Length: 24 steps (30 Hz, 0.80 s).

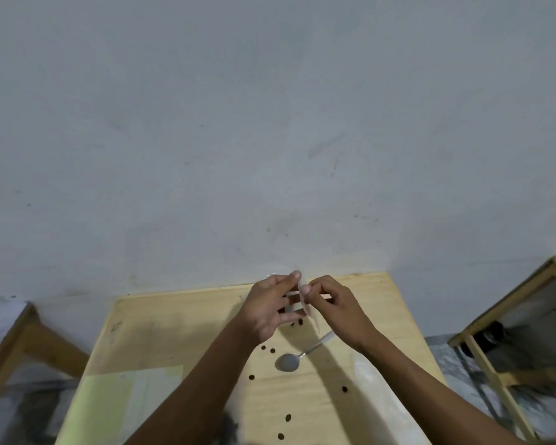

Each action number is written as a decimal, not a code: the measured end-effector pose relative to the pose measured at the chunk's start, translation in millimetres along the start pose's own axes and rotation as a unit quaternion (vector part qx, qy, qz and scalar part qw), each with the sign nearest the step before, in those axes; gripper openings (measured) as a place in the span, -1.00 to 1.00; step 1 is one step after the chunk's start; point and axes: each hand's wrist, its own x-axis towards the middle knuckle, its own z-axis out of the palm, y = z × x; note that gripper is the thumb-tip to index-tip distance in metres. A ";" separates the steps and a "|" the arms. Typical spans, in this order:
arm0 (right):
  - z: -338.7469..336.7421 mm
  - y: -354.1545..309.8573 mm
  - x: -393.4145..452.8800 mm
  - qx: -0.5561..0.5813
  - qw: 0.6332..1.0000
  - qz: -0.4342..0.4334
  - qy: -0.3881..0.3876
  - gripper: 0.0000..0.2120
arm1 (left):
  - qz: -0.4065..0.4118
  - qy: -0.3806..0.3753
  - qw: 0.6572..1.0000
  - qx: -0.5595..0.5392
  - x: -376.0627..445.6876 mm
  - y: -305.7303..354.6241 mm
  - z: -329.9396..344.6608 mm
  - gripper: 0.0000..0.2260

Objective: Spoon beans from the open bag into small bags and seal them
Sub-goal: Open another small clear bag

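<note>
Head view, both hands (270, 308) (337, 311) pinching small bag (297, 300), wooden table (180, 329), grey wall (270, 123)

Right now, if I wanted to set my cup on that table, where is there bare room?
The widest bare wood lies at the far left of the table, between its back edge and the pale green sheet. It is crowded at the middle: both hands, left hand and right hand, hold a small bag above the spoon, among scattered beans.
</note>
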 end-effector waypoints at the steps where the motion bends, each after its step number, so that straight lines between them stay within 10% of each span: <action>1: 1.3 -1.8 0.8 0.004 1.000 0.012 -0.003 -0.67 | 0.006 0.003 1.000 0.006 -1.3 0.0 -0.7 -0.79; 24: 15.0 14.0 11.6 -0.160 0.983 0.086 0.036 -0.87 | 0.050 0.144 0.956 0.251 -6.9 -16.4 1.3 -0.85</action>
